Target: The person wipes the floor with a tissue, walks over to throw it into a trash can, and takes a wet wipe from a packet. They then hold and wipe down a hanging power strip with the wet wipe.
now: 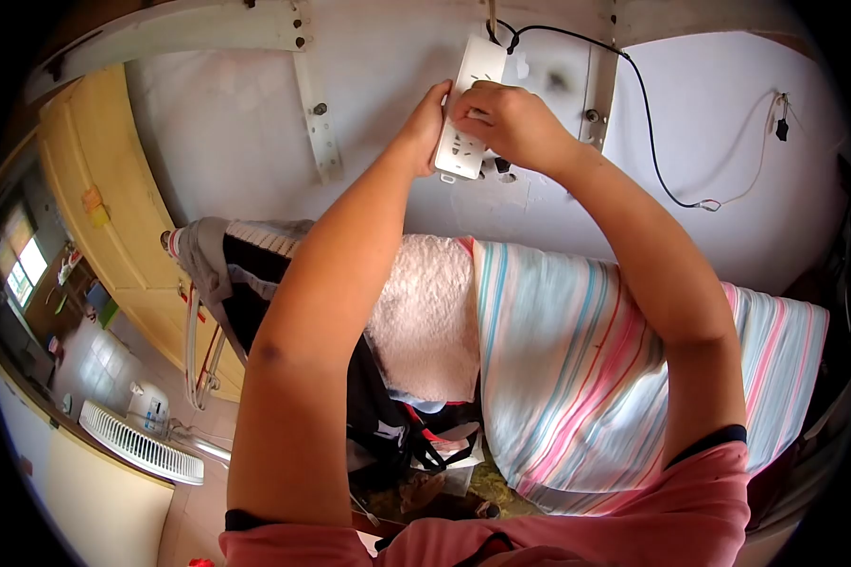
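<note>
A white power strip [460, 163] is held up, slightly tilted, against the pale wall near the top of the head view. My left hand [425, 129] grips its left edge, thumb along the side and the other fingers hidden behind it. Over the front of the strip, my right hand [520, 125] is closed with its fingertips pinched at the sockets. Whatever those fingertips hold, if anything, is hidden. A black cable [560, 31] comes from behind the strip's top end and runs right along the wall.
Below my arms hang a striped cloth [548, 378], a fluffy pink towel [430, 312] and dark clothes [255, 274]. Metal brackets with bolts [320, 110] stick out of the wall. A yellow door [113, 180] and a white fan [142, 442] are at left.
</note>
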### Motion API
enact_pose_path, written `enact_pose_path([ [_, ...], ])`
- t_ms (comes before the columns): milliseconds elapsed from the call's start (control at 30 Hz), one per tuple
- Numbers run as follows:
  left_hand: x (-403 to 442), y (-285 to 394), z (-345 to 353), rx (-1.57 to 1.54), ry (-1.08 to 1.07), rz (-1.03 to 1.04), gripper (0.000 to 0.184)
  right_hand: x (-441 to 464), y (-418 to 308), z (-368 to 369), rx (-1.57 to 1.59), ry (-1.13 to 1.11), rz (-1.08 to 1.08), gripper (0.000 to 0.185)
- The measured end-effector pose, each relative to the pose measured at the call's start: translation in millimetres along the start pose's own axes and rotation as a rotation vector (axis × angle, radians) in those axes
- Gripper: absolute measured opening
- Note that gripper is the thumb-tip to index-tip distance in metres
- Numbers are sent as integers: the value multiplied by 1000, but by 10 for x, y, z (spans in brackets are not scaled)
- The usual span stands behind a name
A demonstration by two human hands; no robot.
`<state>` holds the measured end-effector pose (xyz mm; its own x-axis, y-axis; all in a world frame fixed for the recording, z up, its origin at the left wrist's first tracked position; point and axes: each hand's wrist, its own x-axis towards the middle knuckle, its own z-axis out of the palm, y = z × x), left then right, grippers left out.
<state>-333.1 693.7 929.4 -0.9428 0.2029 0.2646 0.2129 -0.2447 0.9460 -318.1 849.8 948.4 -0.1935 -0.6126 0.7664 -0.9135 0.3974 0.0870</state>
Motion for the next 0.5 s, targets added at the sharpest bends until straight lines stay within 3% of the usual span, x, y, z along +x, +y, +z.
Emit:
enact_pose_path([
  [33,6,4,-4,2,1,6,53,-5,19,-39,-2,3,-5,8],
  [133,-30,6,31,-28,2,19,56,-25,-9,-140,438,-215,83,7],
  [233,1,7,-14,-82,-119,7,56,-54,-250,-239,320,-386,167,8],
  [300,-7,-6,-12,-64,-104,12,56,-63,-202,-179,189,-383,60,8],
  [400,-24,-2,20,-40,-35,17,55,-15,-65,-112,126,-159,-50,8],
  [500,10,-10,9,-44,-7,16,54,-75,-73,-75,157,-243,-48,8],
])
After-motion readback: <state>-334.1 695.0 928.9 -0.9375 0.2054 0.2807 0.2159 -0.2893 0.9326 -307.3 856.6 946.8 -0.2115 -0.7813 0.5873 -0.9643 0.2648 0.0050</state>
